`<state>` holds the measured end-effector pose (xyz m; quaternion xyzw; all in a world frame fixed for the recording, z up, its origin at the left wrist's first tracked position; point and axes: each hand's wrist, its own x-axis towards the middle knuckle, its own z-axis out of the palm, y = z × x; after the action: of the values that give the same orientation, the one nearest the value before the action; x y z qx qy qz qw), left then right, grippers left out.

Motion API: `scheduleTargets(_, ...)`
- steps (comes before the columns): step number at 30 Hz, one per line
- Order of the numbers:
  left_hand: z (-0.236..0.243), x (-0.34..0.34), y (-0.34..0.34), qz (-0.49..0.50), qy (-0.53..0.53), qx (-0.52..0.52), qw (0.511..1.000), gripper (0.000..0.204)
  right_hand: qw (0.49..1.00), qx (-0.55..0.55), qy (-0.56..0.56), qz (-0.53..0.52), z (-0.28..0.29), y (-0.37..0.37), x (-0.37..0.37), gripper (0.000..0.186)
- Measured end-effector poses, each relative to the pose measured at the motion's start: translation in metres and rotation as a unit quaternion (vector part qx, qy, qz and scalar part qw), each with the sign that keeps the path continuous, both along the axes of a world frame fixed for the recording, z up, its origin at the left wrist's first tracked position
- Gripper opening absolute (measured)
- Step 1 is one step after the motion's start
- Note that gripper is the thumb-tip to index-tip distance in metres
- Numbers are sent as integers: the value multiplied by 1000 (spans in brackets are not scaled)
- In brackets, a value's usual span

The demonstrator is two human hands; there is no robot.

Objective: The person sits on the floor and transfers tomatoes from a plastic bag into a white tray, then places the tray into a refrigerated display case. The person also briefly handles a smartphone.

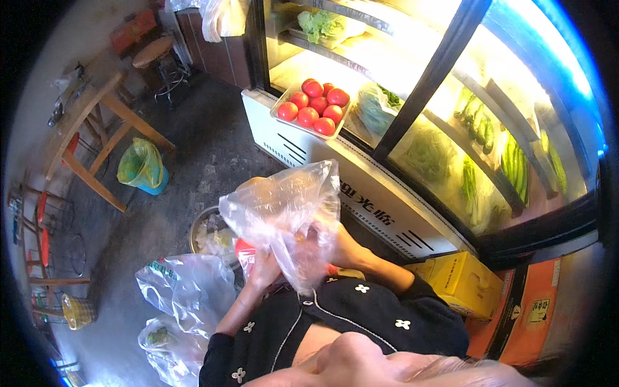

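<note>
A clear plastic bag (284,200) is bunched up in front of my body, held between both hands. My left hand (263,266) grips its lower left side. My right hand (329,245) is at the bag's right side, its fingers partly covered by the crinkled film, and it appears to pinch the plastic. What the bag contains, if anything, cannot be made out. Beside my left hand shows a red and white item (245,251), mostly hidden. Behind the bag on the floor, a metal basin (193,238) holds pale pieces.
A lit display fridge (284,138) stands ahead and right, with a tray of tomatoes (316,106) at its open edge and green vegetables inside. Clear bags (187,290) lie lower left. A lined bin (145,171) stands by a wooden table (90,103). Yellow carton (458,284) at right.
</note>
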<state>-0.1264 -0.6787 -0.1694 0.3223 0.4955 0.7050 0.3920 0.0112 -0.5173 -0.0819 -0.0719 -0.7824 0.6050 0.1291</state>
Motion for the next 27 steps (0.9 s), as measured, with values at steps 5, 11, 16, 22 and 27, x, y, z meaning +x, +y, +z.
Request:
scheduleTargets(5, -12, -6, -11, -30, -106, 39, 993, 40, 916, 275, 282, -71, 47, 0, -66, 22)
scheduleTargets(11, 3, 10, 7, 77, -140, -95, 983, 21, 965, 237, 105, 49, 78, 5, -87, 37)
scheduleTargets(16, 28, 15, 17, 102, -175, -182, 962, 19, 802, 406, 429, 87, 131, 8, -47, 63)
scheduleTargets(22, 24, 3, 15, -156, 42, -133, 978, 25, 684, 604, 229, 338, 76, 34, -49, 42)
scheduleTargets(27, 74, 3, 12, -164, 13, -115, 980, 20, 629, 724, 154, 238, 95, 45, -27, 11)
